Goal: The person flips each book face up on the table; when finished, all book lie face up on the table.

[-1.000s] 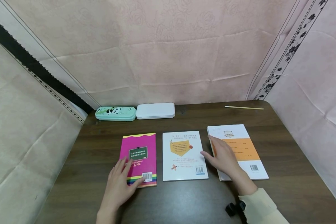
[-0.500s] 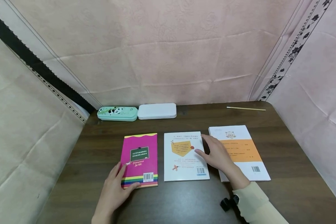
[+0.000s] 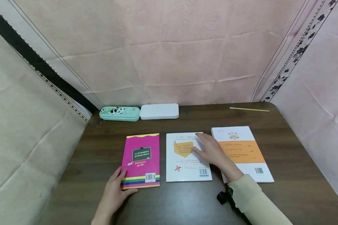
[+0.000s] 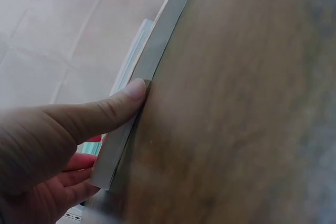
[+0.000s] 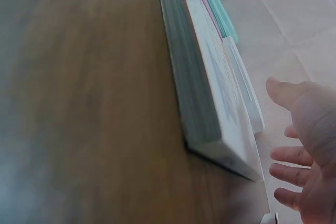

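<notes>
Three books lie in a row on the dark wooden table: a pink book, a white book with a yellow shield, and a white and orange book. My left hand touches the pink book's near left corner. Its thumb lies against the book's edge, and its fingers rest on the cover. My right hand is over the upper right of the middle book, fingers straight and spread. In the right wrist view, that hand hovers a little off the book.
A mint panda pencil case and a white case sit at the table's back edge. A pencil lies at the back right. Pink cloth walls close in behind and on both sides.
My right hand has moved left, from the orange book to over the middle book. My left hand has slid back from the pink book's cover to its near left corner.
</notes>
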`<state>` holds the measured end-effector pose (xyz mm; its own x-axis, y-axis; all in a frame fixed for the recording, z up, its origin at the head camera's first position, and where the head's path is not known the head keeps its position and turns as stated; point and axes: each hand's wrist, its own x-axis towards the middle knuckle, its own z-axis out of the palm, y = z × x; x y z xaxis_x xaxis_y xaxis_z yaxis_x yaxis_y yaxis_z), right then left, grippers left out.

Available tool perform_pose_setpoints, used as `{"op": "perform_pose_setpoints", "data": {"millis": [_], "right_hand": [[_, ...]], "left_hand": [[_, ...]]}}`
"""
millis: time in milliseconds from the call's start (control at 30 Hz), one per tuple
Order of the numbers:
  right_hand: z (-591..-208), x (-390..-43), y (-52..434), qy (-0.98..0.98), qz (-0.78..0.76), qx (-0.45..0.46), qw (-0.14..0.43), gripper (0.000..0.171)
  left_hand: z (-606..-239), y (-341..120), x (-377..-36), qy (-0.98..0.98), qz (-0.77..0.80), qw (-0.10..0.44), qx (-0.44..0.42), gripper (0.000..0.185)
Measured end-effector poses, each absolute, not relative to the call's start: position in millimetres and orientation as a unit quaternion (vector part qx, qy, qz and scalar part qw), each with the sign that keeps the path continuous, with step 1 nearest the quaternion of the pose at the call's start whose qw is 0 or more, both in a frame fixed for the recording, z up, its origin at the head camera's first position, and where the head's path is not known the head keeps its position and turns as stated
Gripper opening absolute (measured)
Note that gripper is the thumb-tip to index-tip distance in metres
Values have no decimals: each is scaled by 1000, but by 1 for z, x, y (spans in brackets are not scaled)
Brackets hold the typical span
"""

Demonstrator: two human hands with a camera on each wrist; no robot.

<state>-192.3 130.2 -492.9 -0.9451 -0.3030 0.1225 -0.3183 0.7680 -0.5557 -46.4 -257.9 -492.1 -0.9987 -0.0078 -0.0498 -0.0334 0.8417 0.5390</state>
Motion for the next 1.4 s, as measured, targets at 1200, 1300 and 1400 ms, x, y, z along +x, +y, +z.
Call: {"op": "perform_pose_setpoints", "data": {"millis": [1200,1300,1400], "right_hand": [[-489,-245,59,-914,290,281,-39,63],[-492,-250,52,-909,292,295,-38,61],[-495,-254,44,-904,296,306,-43,56]], "left_hand": [[-492,-252,-59,950,308,44,-24,98],[-493,-252,-58,949,310,44,-28,100],[-493,-251,-56,948,313,44,-29,99]]}}
